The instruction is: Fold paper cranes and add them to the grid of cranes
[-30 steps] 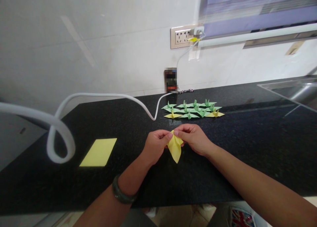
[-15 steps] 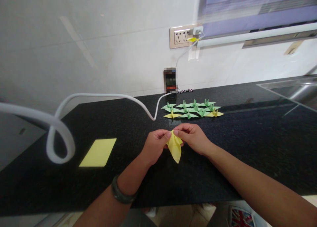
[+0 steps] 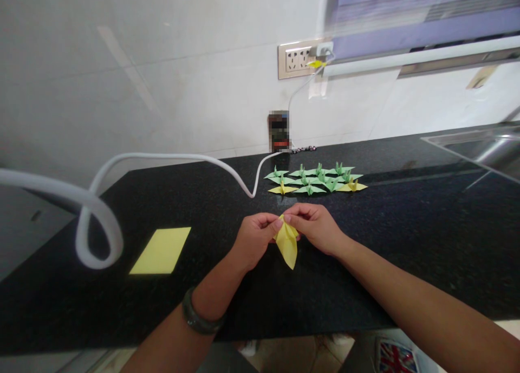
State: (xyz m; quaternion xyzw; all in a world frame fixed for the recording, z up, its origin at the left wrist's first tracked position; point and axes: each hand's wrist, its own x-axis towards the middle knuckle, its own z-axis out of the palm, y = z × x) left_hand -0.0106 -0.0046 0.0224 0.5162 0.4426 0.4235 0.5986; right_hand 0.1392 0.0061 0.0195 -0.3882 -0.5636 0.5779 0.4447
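Both hands pinch a partly folded sheet of yellow origami paper [image 3: 287,248] over the dark counter. My left hand [image 3: 254,240] is closed on its upper left edge, thumb on top. My right hand [image 3: 317,226] grips the upper right part between thumb and fingers. A pointed flap of the paper hangs down towards me. Just beyond the hands stand several folded paper cranes in rows, mostly green ones [image 3: 310,190], with a yellow crane [image 3: 283,190] at the front left and another yellow crane [image 3: 352,186] at the front right.
Flat yellow paper [image 3: 160,251] lies left of my hands on the black counter [image 3: 122,313]. A thick white flexible arm [image 3: 174,156] loops in from the left. Against the wall stands a pixelated dark object [image 3: 279,132], below a socket plate [image 3: 298,60]. A metal sink [image 3: 487,145] is at the far right.
The hands keep almost the same place and hold on the yellow paper. Its hanging flap has shifted very slightly.
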